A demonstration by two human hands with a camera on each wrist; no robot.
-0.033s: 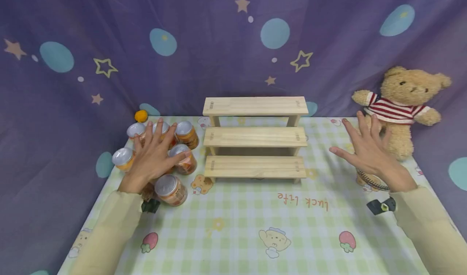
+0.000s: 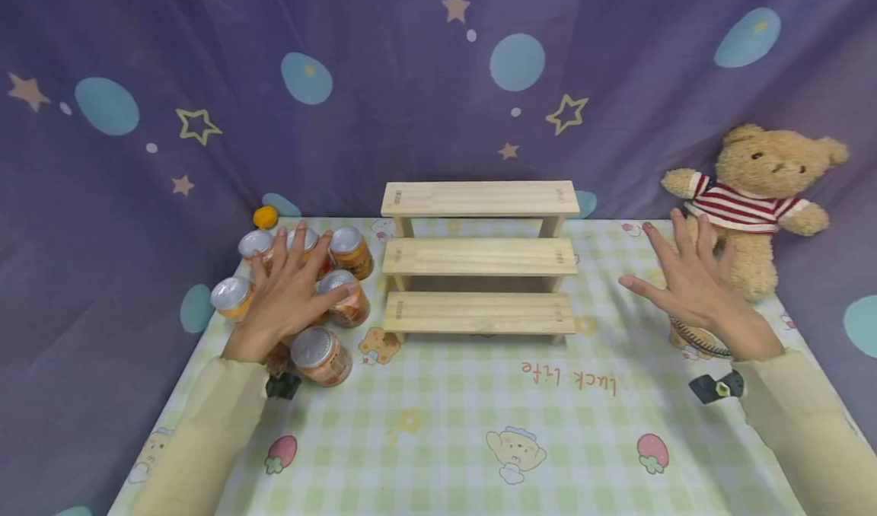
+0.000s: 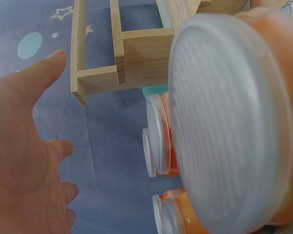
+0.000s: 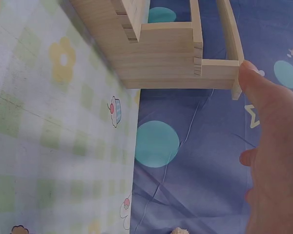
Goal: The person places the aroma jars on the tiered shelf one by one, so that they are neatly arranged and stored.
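Nothing moved since last frame: left hand (image 2: pixel 284 295) flat, fingers spread over orange silver-lidded cans (image 2: pixel 349 251); right hand (image 2: pixel 692 288) open, empty, beside three-step wooden shelf (image 2: pixel 479 257).

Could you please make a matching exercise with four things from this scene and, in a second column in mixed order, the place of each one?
Things:
1. teddy bear
2. wooden step shelf
3. cans
4. small orange ball

Places:
A. middle of the table, at the back
B. far right, against the curtain
C. back left corner, behind the cans
D. left side, under the left hand

Pairs: 1-B, 2-A, 3-D, 4-C
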